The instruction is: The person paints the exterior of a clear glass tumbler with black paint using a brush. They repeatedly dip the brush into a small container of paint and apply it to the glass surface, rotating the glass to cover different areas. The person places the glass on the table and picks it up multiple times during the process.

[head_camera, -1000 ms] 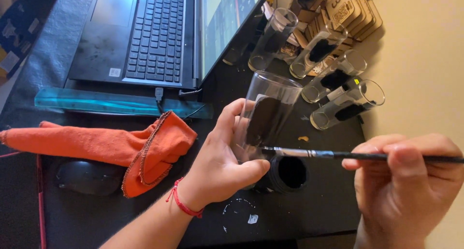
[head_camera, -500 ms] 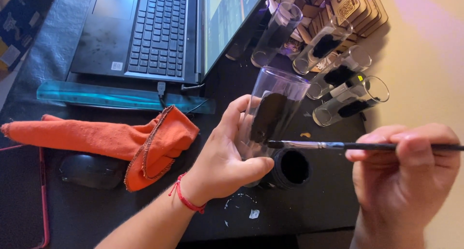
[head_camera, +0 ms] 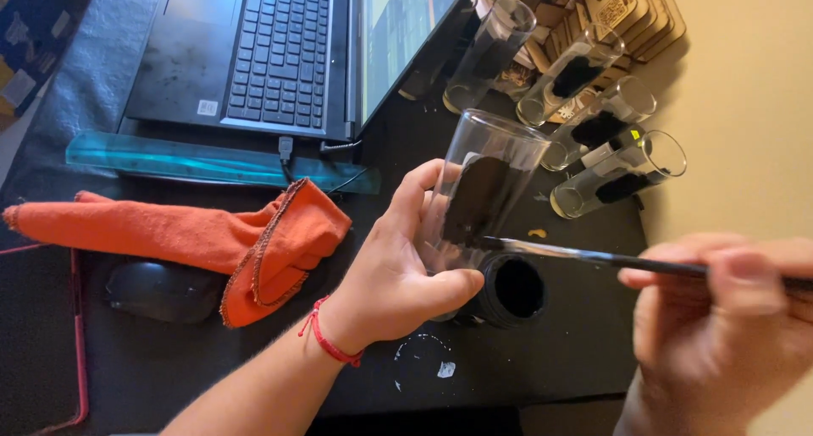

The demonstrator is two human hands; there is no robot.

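Table (head_camera: 169, 377) dark, laptop (head_camera: 254, 55) open at far edge, orange cloth (head_camera: 212, 233) left of held glass. Glass (head_camera: 487, 190), clear tumbler with black painted patch, tilted and gripped by left hand (head_camera: 394, 279), now nearer and larger than a second ago. Right hand (head_camera: 720, 317) pinching thin brush (head_camera: 593, 256), tip just brought onto patch's lower edge: painting under way. Black paint pot (head_camera: 512, 290) just below glass.

laptop (head_camera: 279, 55) sitting at desk back, ruler (head_camera: 212, 161) lying before it, cloth (head_camera: 186, 237) lying before ruler, mouse (head_camera: 161, 290) sitting under cloth edge, glasses (head_camera: 593, 123) lying right of laptop, jar (head_camera: 512, 290) standing before them
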